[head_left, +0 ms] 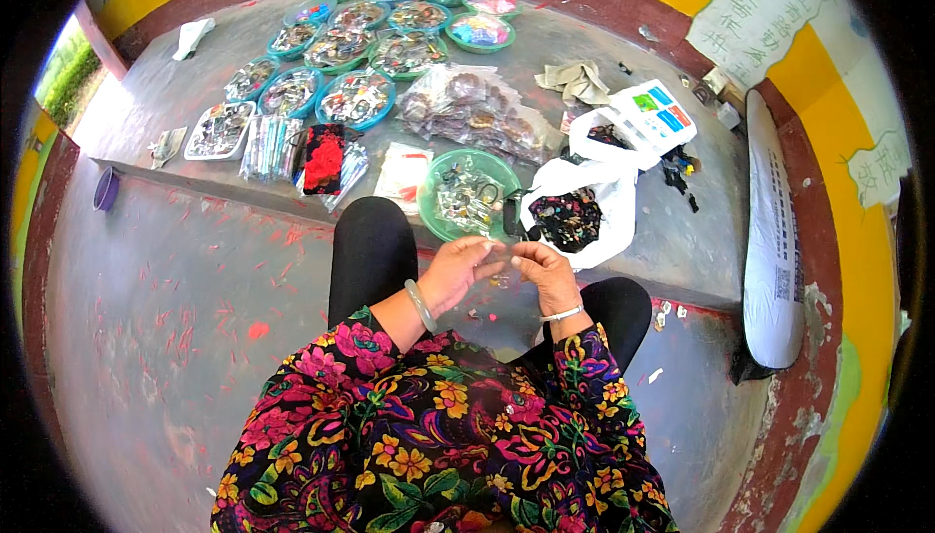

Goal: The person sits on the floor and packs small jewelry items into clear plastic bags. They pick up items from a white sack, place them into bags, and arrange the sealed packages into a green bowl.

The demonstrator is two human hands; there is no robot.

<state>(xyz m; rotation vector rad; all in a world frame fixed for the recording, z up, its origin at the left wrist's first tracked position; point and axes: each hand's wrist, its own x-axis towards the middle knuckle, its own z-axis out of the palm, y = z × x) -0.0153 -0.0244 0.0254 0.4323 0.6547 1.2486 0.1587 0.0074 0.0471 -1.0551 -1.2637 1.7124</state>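
Note:
My left hand (454, 272), with a pale green bangle at the wrist, is closed with thumb and forefinger pinched together. Close beside it, my right hand (549, 276) wears a thin bracelet and is pinched in the same way. Something small and pale shows at the left fingertips, too small to name. Just beyond my hands stands a green plastic bowl (429, 204) with small clear packets and dark bits in it. Right of that bowl, a white bag (623, 231) gapes around a pile of dark, multicoloured small pieces.
Several bowls (394, 105) of small goods cover the raised ledge at the back left. Near them lie clear-wrapped brown bundles (477, 110), a white tray (190, 148) and a red-and-black packet (324, 163). A long silver-wrapped board (774, 251) leans at the right wall. A purple bowl (105, 189) sits far left.

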